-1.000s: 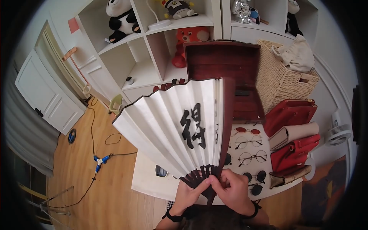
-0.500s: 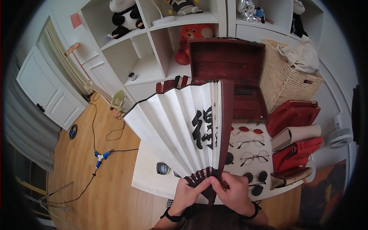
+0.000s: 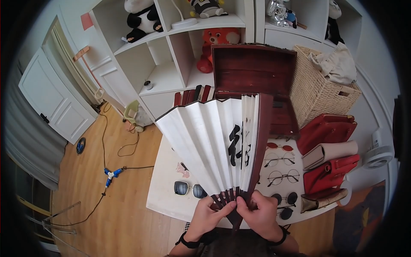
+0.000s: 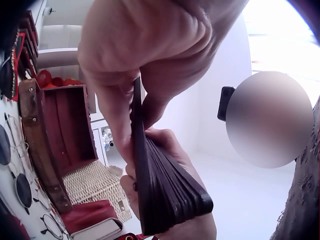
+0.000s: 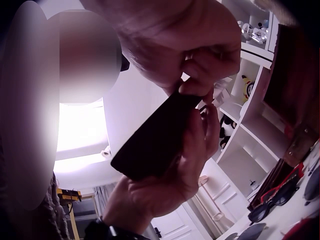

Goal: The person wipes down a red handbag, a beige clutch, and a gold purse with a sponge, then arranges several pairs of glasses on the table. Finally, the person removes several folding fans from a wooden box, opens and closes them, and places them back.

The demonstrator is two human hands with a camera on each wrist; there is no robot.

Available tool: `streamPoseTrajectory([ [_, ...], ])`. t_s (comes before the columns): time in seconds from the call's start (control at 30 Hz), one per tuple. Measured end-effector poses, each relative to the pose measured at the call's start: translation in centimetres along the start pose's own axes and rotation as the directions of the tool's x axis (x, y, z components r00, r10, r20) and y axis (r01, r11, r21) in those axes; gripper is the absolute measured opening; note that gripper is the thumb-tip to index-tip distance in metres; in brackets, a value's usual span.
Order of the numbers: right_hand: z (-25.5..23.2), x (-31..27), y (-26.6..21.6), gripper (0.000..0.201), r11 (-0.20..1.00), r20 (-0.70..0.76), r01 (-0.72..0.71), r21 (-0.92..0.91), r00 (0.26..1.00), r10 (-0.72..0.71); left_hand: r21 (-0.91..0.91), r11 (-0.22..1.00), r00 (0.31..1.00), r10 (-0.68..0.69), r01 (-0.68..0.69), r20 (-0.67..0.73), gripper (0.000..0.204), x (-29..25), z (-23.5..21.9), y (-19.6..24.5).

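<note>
A white folding fan [image 3: 205, 141] with dark ribs and black brush writing stands partly spread, its right side folded into a stack beside a dark red outer guard. The left hand [image 3: 209, 217] pinches the ribs near the pivot, thumb in front. On the other side the right hand [image 3: 262, 214] grips the guard's lower end, its thumb beside the left thumb. In the left wrist view the stacked dark ribs [image 4: 167, 192] lie between both hands. The right wrist view shows the fan's dark base [image 5: 155, 140] held by the fingers.
Sunglasses [image 3: 181, 188] and round glasses [image 3: 282, 177] lie on the white table [image 3: 165, 205]. Red bags [image 3: 329, 171] stand at the right. Behind the fan are an open dark red case [image 3: 254, 70], a wicker basket [image 3: 317, 90] and white shelves [image 3: 158, 77].
The spread part of the fan has narrowed, with more folds stacked at the right and less of the writing showing. The fan has shifted slightly right, uncovering more of the sunglasses.
</note>
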State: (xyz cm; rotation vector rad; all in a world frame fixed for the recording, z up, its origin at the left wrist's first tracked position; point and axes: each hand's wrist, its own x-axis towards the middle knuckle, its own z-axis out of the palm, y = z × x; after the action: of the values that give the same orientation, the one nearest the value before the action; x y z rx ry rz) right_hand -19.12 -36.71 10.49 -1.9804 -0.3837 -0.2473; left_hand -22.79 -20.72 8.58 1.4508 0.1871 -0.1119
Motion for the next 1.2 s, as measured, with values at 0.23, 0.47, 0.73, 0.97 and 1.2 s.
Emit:
streamPoseTrajectory([
  [0.23, -0.1, 0.2, -0.6, 0.036, 0.979, -0.037, 0.117, -0.164, 0.992, -0.125, 0.013, 1.0, 0.989, 0.021, -0.024, 0.143, 0.021, 0.1, -0.4, -0.1],
  [0.47, -0.1, 0.0, -0.5, 0.032, 1.0, 0.001, -0.017, -0.016, 1.0, 0.017, -0.154, 0.986, 0.994, 0.071, -0.058, 0.079, 0.03, -0.3, -0.1, 0.8],
  [0.73, -0.1, 0.0, -0.3, 0.016, 0.944, 0.055, 0.255, -0.209, 0.967, -0.249, -0.068, 0.992, 0.994, 0.111, -0.11, 0.004, 0.029, 0.1, -0.2, -0.3],
  [0.97, 0.5, -0.5, 0.6, 0.026, 1.0, 0.083, -0.016, 0.026, 0.996, 0.013, -0.121, 0.987, 0.97, 0.125, -0.101, 0.207, 0.032, -0.1, -1.4, 1.2],
  [1.2, 0.1, -0.2, -0.4, 0.019, 0.999, 0.014, 0.035, 0.029, 0.999, -0.035, -0.071, 0.996, 0.999, 0.048, -0.049, -0.016, 0.027, -0.9, -0.3, 1.7],
])
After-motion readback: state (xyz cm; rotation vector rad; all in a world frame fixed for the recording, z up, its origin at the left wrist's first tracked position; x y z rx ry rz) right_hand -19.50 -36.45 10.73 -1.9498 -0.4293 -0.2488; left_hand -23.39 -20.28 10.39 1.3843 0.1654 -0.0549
